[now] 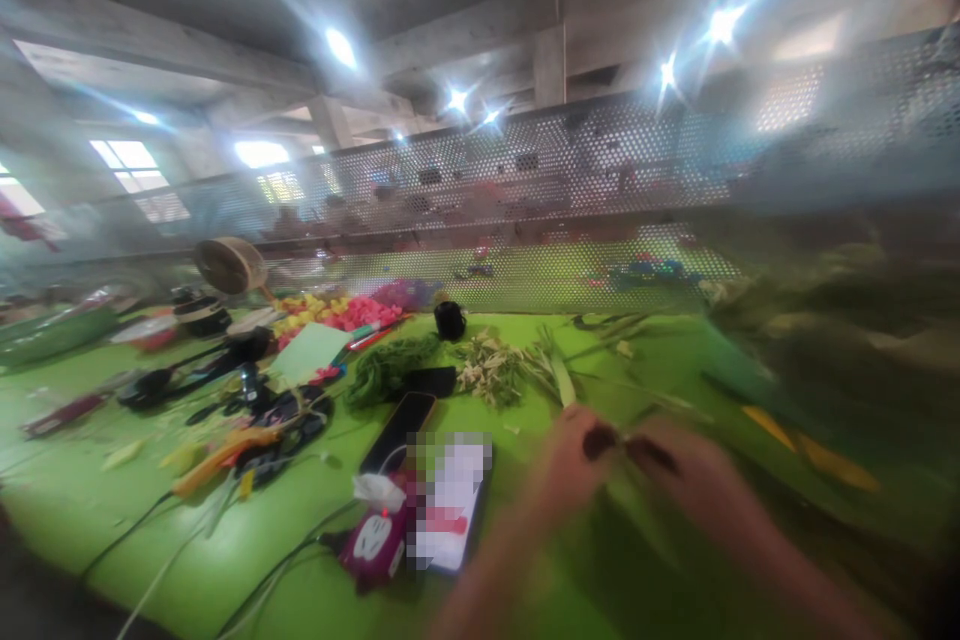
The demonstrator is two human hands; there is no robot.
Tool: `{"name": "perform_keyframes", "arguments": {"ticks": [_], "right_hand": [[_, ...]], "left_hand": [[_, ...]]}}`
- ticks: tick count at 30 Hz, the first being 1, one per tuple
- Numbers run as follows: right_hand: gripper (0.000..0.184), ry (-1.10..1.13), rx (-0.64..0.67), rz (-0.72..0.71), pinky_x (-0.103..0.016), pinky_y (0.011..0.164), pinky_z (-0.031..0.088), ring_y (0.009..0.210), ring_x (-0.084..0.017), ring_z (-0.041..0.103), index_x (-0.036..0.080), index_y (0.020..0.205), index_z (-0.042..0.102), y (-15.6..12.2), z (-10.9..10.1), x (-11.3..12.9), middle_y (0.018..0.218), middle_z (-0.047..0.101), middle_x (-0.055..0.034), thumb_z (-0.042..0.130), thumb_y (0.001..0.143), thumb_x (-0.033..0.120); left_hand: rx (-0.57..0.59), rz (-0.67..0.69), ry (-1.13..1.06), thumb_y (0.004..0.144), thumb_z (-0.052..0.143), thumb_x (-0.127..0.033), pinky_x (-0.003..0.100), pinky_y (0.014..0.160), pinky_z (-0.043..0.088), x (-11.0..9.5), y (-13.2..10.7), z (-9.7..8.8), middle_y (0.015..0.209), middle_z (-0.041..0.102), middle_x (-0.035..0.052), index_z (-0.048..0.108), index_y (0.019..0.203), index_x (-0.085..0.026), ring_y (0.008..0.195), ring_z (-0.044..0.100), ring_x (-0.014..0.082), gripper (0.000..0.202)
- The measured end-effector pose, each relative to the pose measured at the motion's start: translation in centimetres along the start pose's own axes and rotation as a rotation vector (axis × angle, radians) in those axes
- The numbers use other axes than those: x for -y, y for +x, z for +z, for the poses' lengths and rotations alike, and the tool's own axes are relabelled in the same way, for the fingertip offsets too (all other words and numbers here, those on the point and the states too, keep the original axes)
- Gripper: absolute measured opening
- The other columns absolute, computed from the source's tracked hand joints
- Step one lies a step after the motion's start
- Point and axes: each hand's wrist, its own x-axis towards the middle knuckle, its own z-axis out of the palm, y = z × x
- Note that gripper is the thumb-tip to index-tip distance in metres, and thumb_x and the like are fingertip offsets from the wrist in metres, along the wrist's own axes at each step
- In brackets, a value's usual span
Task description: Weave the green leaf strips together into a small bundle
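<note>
My left hand (574, 460) is closed, with a long pale green leaf (561, 372) sticking up from its fingers. My right hand (681, 472) is closed in a pinch close beside it, its fingertips meeting the left ones. What the right fingers hold is small and blurred by motion. Just beyond the left hand lie a pile of pale cream-green flower pieces (491, 367) and a dark green bundle (386, 367). A lit phone (454, 505) lies left of my left forearm.
A purple power socket (379, 540) with cords sits by a dark phone (399, 430). An orange glue gun (225, 460), a pale green card (311, 352) and pink flower pieces (367, 312) lie left. A perforated metal screen (525, 190) stands behind; a leafy heap (847, 350) stands right.
</note>
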Motion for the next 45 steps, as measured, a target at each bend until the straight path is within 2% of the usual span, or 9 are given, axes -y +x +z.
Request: {"name": "perform_keyframes", "arguments": {"ticks": [11, 19, 23, 26, 29, 32, 36, 42, 45], "right_hand": [[0.018, -0.114, -0.139, -0.026, -0.028, 0.067, 0.049, 0.072, -0.018, 0.067, 0.027, 0.090, 0.068, -0.4, 0.5, -0.4, 0.084, 0.072, -0.0002, 0.050, 0.085, 0.026], [0.018, -0.123, -0.262, -0.085, -0.029, 0.065, 0.050, 0.070, -0.018, 0.066, 0.026, 0.087, 0.066, -0.2, -0.1, -0.4, 0.081, 0.071, -0.0012, 0.049, 0.086, 0.030], [0.018, -0.090, -0.135, -0.036, -0.029, 0.069, 0.049, 0.075, -0.018, 0.066, 0.026, 0.090, 0.067, 0.0, 0.3, -1.6, 0.086, 0.072, -0.0016, 0.049, 0.087, 0.030], [0.021, -0.083, -0.052, -0.016, -0.031, 0.071, 0.049, 0.076, -0.018, 0.066, 0.027, 0.091, 0.068, 0.0, 0.7, -2.2, 0.086, 0.072, -0.0022, 0.048, 0.088, 0.032], [0.023, -0.080, -0.050, -0.027, -0.032, 0.073, 0.049, 0.079, -0.018, 0.066, 0.027, 0.094, 0.069, -0.2, 0.9, -2.1, 0.089, 0.073, -0.0032, 0.046, 0.089, 0.030], [0.024, -0.081, -0.069, -0.050, -0.032, 0.075, 0.050, 0.082, -0.019, 0.066, 0.027, 0.096, 0.069, -0.3, 0.8, -1.6, 0.091, 0.073, -0.0040, 0.047, 0.087, 0.026], [0.024, -0.109, -0.035, -0.032, -0.031, 0.071, 0.051, 0.079, -0.019, 0.067, 0.028, 0.094, 0.069, -0.3, 0.7, -1.1, 0.088, 0.073, -0.0028, 0.046, 0.088, 0.026], [0.024, -0.168, -0.027, -0.037, -0.029, 0.070, 0.050, 0.079, -0.018, 0.067, 0.027, 0.087, 0.067, -0.3, 0.9, -1.5, 0.087, 0.073, -0.0028, 0.043, 0.089, 0.027], [0.023, -0.152, -0.065, -0.014, -0.031, 0.072, 0.050, 0.080, -0.019, 0.066, 0.027, 0.097, 0.065, -0.3, 1.1, -2.0, 0.091, 0.072, -0.0038, 0.045, 0.087, 0.025]], "left_hand": [[-0.093, 0.064, 0.038, 0.079, 0.052, -0.016, 0.021, 0.058, 0.032, -0.1, -0.3, 0.3, 0.075, 0.053, -0.0011, 0.058, 0.083, -0.017, 0.065, 0.047, 0.0107, 0.007], [-0.027, 0.162, 0.129, 0.078, 0.049, -0.010, 0.029, 0.079, 0.042, -0.4, -0.5, 0.0, 0.096, 0.064, 0.0062, 0.063, 0.091, -0.018, 0.089, 0.056, 0.0185, 0.020], [0.028, 0.052, -0.043, 0.071, 0.053, -0.009, 0.031, 0.082, 0.044, 0.7, -0.1, 0.7, 0.095, 0.065, 0.0063, 0.062, 0.094, -0.017, 0.090, 0.058, 0.0197, 0.026], [0.069, -0.092, -0.315, 0.081, 0.047, -0.018, 0.030, 0.080, 0.046, 1.6, 0.3, 1.1, 0.090, 0.066, 0.0053, 0.063, 0.092, -0.017, 0.087, 0.059, 0.0177, 0.020], [0.053, -0.173, -0.465, 0.084, 0.048, -0.030, 0.030, 0.077, 0.047, 2.5, 0.6, 1.5, 0.083, 0.065, 0.0045, 0.061, 0.084, -0.017, 0.080, 0.059, 0.0165, 0.019], [0.062, -0.187, -0.559, 0.075, 0.062, -0.027, 0.031, 0.075, 0.047, 3.1, 0.8, 2.0, 0.078, 0.064, 0.0036, 0.058, 0.082, -0.015, 0.073, 0.059, 0.0155, 0.015], [0.029, -0.205, -0.510, 0.065, 0.069, -0.014, 0.029, 0.073, 0.046, 3.3, 0.7, 2.2, 0.075, 0.062, 0.0017, 0.058, 0.081, -0.015, 0.070, 0.057, 0.0134, 0.019], [0.042, -0.223, -0.444, 0.066, 0.063, -0.008, 0.026, 0.073, 0.043, 3.6, 0.6, 2.4, 0.070, 0.058, -0.0013, 0.057, 0.077, -0.015, 0.069, 0.054, 0.0112, 0.015], [0.052, -0.238, -0.474, 0.065, 0.062, -0.007, 0.025, 0.072, 0.042, 4.2, 0.7, 2.8, 0.068, 0.056, -0.0023, 0.057, 0.075, -0.015, 0.067, 0.052, 0.0104, 0.014]]}}
